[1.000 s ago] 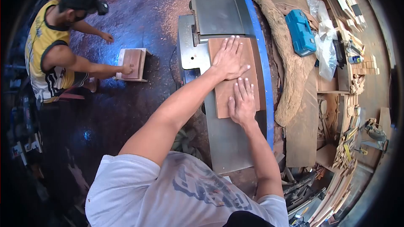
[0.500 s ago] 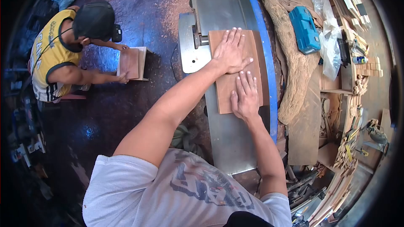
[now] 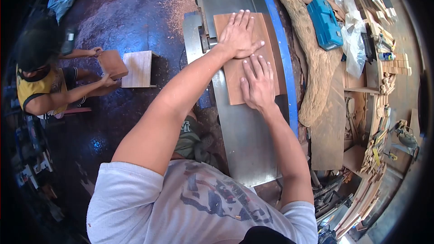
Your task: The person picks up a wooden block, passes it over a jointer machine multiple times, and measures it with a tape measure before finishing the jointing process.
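Observation:
A flat reddish-brown board (image 3: 233,83) lies on the metal bed of a jointer (image 3: 246,140), alongside its blue-edged fence (image 3: 281,45). My left hand (image 3: 238,36) presses flat on the board's far half, fingers stretched forward and thumb out to the right. Just behind it, my right hand (image 3: 260,81) rests palm down on the near half, fingers extended and spread. The two hands nearly touch. Beneath the board, the cutter area is mostly hidden; a round metal part (image 3: 209,43) shows at its left edge.
To the left, a seated co-worker (image 3: 43,72) holds a brown board (image 3: 113,64) beside a small wooden stool (image 3: 138,69). Wood shavings (image 3: 178,11) lie on the floor. Right of the fence are a long rough log (image 3: 312,77), a teal case (image 3: 324,23) and shelves with wood pieces.
Both my hands and the board have slid forward along the jointer bed. The co-worker has leaned back and lifted the brown board off the stool, tilting it.

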`<state>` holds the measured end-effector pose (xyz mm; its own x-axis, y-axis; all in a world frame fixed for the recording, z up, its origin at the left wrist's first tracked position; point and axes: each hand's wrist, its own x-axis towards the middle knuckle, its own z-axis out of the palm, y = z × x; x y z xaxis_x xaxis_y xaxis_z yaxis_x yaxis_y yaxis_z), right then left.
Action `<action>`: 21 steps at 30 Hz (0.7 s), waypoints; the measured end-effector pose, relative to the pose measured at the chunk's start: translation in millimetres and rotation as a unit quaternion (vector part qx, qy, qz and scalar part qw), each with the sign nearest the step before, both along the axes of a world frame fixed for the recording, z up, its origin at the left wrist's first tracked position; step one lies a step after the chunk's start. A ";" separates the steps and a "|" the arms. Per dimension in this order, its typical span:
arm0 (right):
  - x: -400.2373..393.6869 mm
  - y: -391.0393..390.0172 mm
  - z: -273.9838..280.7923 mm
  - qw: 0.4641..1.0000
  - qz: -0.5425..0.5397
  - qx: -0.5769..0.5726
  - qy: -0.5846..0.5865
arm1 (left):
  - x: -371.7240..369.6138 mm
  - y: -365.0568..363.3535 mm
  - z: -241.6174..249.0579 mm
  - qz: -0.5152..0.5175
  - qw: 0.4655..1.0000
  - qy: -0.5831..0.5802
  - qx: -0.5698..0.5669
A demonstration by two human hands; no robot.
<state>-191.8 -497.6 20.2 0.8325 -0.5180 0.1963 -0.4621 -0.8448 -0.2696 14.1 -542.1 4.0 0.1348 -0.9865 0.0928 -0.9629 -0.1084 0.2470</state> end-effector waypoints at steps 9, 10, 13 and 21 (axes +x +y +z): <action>43.2 -37.2 -8.4 1.000 -0.002 -0.018 -0.012 | 43.6 -40.6 -8.1 0.012 0.999 -0.020 -0.023; 48.2 -40.9 -9.1 1.000 -0.003 -0.021 -0.010 | 48.0 -44.4 -8.1 0.014 0.999 -0.023 -0.023; 61.7 -51.8 -10.3 1.000 -0.006 -0.026 -0.007 | 60.7 -54.4 -7.2 0.018 0.999 -0.030 -0.021; 99.8 -83.8 -13.0 0.999 -0.003 -0.053 -0.001 | 96.9 -87.6 -10.8 0.034 0.998 -0.044 -0.029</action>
<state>-92.0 -581.4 7.2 0.8295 -0.4985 0.2519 -0.4663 -0.8663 -0.1789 111.0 -629.7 -6.8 0.1903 -0.9679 0.1643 -0.9722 -0.1625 0.1688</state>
